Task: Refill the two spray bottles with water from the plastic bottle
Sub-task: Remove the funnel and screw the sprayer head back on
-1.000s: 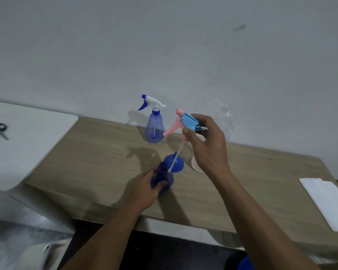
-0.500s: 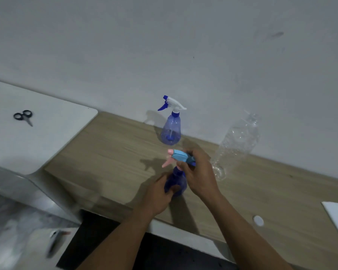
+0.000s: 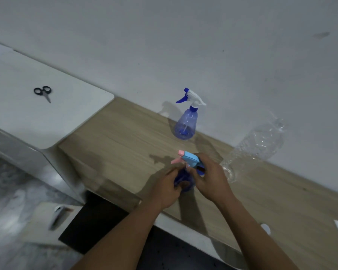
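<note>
The left hand (image 3: 166,191) curls round the belly of a dark blue spray bottle (image 3: 181,178), which stands near the front edge of the wooden table (image 3: 125,145). Its long axis runs roughly from 6 to 12 o'clock. At 1 o'clock from that hand, the right hand (image 3: 211,182) grips the bottle's light blue and pink trigger head (image 3: 190,159) from the right. The fingers wrap round the rear of the head and hide the collar, so it cannot be told whether the head is screwed home. The pink nozzle points toward 10 o'clock.

Further out at 12 o'clock, near the wall, stands the second spray bottle (image 3: 184,126). It is clear blue with a white and blue head on, its nozzle pointing toward 10 o'clock. At 2 o'clock from the hands is the clear plastic bottle (image 3: 259,145), its long axis running from 7 to 1 o'clock in the picture, neck uppermost.

At 4 o'clock a white cap (image 3: 266,228) lies on the table beside the right forearm. Far off at 10 o'clock, scissors (image 3: 42,92) lie on a white counter (image 3: 53,121).
</note>
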`<state>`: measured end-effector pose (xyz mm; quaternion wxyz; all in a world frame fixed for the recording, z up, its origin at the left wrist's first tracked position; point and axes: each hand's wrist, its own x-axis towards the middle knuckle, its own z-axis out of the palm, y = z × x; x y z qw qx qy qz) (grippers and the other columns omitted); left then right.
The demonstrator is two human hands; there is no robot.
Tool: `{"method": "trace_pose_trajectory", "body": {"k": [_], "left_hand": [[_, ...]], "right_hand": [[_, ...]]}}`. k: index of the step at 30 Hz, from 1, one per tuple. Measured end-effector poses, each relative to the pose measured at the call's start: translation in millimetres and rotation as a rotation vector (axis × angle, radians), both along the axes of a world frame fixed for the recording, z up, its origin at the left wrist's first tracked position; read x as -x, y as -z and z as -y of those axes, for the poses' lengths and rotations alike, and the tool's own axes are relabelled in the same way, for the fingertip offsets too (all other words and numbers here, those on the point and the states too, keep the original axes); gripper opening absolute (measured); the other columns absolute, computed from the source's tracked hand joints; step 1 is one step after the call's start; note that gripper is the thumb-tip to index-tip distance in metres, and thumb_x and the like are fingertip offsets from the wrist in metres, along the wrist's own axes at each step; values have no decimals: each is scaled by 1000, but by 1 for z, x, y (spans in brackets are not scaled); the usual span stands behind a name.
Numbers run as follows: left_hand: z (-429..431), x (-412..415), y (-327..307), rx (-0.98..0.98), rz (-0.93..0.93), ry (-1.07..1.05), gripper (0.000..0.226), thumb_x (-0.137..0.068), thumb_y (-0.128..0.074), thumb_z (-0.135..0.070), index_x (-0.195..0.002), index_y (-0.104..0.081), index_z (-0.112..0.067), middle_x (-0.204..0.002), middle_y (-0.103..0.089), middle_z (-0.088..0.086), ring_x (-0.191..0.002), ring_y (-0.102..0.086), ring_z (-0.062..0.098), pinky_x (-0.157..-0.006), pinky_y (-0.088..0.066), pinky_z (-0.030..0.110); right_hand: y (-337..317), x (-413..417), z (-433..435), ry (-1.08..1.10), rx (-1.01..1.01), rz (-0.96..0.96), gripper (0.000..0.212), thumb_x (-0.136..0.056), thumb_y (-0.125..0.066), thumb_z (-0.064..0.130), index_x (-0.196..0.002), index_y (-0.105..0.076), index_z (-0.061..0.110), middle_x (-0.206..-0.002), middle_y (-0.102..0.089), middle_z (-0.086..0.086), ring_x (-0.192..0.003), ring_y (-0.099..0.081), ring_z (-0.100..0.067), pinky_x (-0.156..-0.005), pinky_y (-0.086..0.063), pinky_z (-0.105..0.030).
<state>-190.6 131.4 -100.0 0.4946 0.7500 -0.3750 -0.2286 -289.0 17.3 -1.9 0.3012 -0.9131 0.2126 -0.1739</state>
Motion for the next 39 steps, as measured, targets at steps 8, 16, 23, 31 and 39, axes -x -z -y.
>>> {"method": "trace_pose_trajectory", "body": {"k": [8,16,23,31,39], "left_hand": [[-1,3,3,-11,-6,-38,40,-90,-65,-30,-129,-56,-29,-123,-61,-9,-108,-59,10,-91,-46,23],[-3,1,-1,3,-28,-13,51,-90,-63,-20,-138,-49,-30,-130,-59,-11,-113,-56,0,-92,-42,14],[-3,2,-2,9,-1,-35,44,-85,-63,-24,-128,-58,-20,-122,-64,-2,-110,-60,11,-94,-45,20],[-5,1,-6,-32,-30,1,51,-85,-61,-17,-135,-53,-22,-127,-63,-3,-113,-60,12,-95,-45,24],[-5,1,-8,-95,-18,-18,43,-85,-61,-4,-126,-58,-17,-112,-62,-11,-99,-59,5,-78,-39,9]], "right_hand": [[9,-10,0,158,-147,-16,34,-79,-82,34,-77,-50,23,-81,-68,4,-73,-64,-7,-60,-48,-25],[28,-5,-13,141,-156,122,8,-95,-67,25,-89,-62,26,-76,-64,10,-72,-63,-3,-59,-41,-9],[33,-8,-9,243,-272,123,20,-87,-74,28,-94,-57,21,-84,-70,5,-76,-67,-5,-62,-51,-21],[43,-6,-17,202,-243,175,8,-94,-63,19,-95,-59,13,-83,-69,2,-76,-68,-10,-64,-51,-23],[43,-7,-23,284,-347,175,33,-83,-73,43,-102,-53,25,-88,-68,14,-81,-68,-3,-72,-56,-33]]}}
